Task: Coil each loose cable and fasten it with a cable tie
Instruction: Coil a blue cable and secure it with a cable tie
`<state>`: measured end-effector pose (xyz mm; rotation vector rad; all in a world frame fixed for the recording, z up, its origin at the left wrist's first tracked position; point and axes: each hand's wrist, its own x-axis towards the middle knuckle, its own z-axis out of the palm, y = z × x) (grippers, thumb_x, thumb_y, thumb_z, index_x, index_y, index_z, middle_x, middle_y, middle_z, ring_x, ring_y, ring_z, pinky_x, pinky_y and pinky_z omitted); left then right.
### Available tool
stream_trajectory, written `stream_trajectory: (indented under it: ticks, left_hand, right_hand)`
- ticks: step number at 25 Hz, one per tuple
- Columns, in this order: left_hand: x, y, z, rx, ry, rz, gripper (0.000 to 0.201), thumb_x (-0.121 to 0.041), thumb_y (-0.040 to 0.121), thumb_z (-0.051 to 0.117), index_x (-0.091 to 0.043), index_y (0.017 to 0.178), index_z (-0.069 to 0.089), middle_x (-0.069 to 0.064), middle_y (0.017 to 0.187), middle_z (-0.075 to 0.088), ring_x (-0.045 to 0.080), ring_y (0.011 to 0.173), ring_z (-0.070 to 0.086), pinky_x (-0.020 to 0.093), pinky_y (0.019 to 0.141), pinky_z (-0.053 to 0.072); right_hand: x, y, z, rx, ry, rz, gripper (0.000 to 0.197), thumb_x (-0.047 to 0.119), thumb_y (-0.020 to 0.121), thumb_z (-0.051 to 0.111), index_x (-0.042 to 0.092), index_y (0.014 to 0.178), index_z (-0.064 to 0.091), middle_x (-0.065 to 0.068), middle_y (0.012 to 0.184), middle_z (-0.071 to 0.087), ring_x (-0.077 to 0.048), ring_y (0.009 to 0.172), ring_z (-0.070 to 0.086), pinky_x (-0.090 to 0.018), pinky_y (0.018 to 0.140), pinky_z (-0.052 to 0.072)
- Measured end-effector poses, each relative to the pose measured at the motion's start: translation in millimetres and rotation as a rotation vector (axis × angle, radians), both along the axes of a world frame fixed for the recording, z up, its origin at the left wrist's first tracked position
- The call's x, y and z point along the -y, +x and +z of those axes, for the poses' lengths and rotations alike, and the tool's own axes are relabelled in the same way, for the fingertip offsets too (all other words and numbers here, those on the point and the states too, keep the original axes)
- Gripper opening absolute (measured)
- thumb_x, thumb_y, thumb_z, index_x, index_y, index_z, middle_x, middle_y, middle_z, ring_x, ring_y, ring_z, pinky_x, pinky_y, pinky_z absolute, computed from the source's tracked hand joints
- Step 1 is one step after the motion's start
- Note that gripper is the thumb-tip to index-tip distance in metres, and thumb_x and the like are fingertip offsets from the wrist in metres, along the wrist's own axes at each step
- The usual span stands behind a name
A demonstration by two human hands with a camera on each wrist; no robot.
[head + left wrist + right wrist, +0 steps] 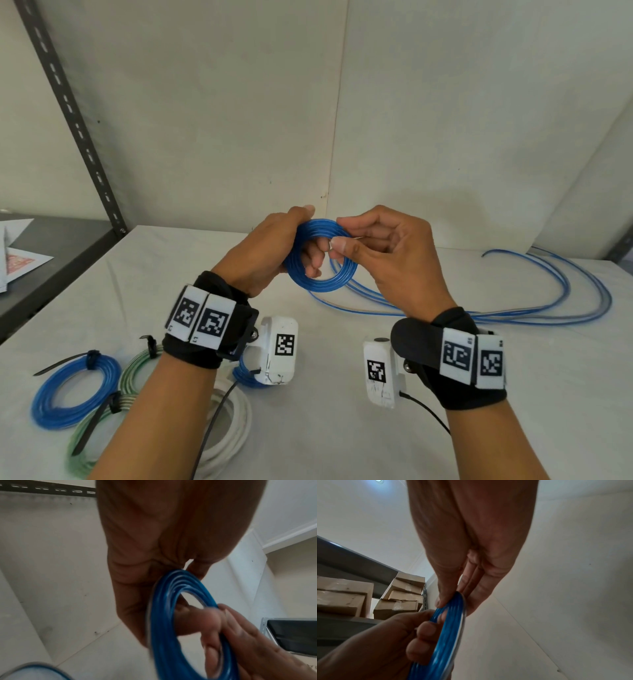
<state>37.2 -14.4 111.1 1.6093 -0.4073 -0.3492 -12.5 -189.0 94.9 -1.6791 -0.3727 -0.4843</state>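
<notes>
A blue cable coil (322, 284) of several turns is held upright above the table's middle. My left hand (270, 253) grips its left side, fingers curled through the ring. My right hand (380, 253) pinches the coil's upper right between thumb and fingers. The rest of the blue cable (534, 308) trails loose over the table to the right. In the left wrist view the blue coil (164, 628) runs past my palm. In the right wrist view my thumb and fingertips (441, 601) close on the coil's (447, 635) top edge.
Tied coils lie at the front left: a blue one (58, 397), a green one (89, 442) and a white one (226, 428), each with a black cable tie (61, 363). A dark shelf (44, 277) with papers stands left. Cardboard boxes (399, 599) sit on shelving.
</notes>
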Motion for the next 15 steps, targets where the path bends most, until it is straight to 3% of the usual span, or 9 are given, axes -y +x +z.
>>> stream_trajectory:
  ticks: [2,6,9,15]
  left_hand:
    - [-2.4,-0.1,-1.2,-0.041,0.034,-0.059,0.06,-0.038,0.106,0.031,-0.002,0.067,0.058,0.013,0.054,0.051,0.025,0.049,0.047,0.048,0.082,0.053]
    - [7.0,-6.0,-0.5,-0.082,0.024,-0.068,0.05,-0.034,0.104,0.037,-0.013,0.06,0.042,0.001,0.053,0.023,0.019,0.049,0.02,0.036,0.069,0.053]
    - [15.6,-9.2,-1.2,-0.104,-0.033,-0.013,0.046,-0.033,0.101,0.039,-0.017,0.058,0.034,-0.002,0.055,0.017,0.018,0.053,0.01,0.03,0.057,0.042]
    - [39.5,-16.3,-9.7,-0.103,-0.069,0.054,0.041,-0.026,0.097,0.044,-0.021,0.058,0.032,-0.004,0.055,0.019,0.014,0.047,0.015,0.03,0.05,0.029]
  right_hand:
    - [1.2,-0.3,-0.8,-0.012,-0.053,0.023,0.019,0.0,0.082,0.078,0.012,0.096,0.073,-0.005,0.086,0.078,-0.019,0.077,0.077,-0.025,0.074,0.059]
    - [6.9,0.1,-0.9,-0.035,-0.082,0.039,0.019,-0.001,0.082,0.078,0.012,0.096,0.073,-0.004,0.088,0.078,-0.018,0.078,0.077,-0.022,0.073,0.058]
    - [10.3,0.9,-1.2,-0.039,-0.057,0.039,0.021,0.0,0.082,0.078,0.014,0.096,0.073,-0.003,0.09,0.079,-0.021,0.08,0.077,-0.027,0.076,0.061]
    - [24.6,-4.9,-5.3,-0.115,-0.041,-0.013,0.02,-0.003,0.081,0.079,0.011,0.09,0.069,-0.009,0.088,0.078,-0.028,0.081,0.076,-0.045,0.082,0.062]
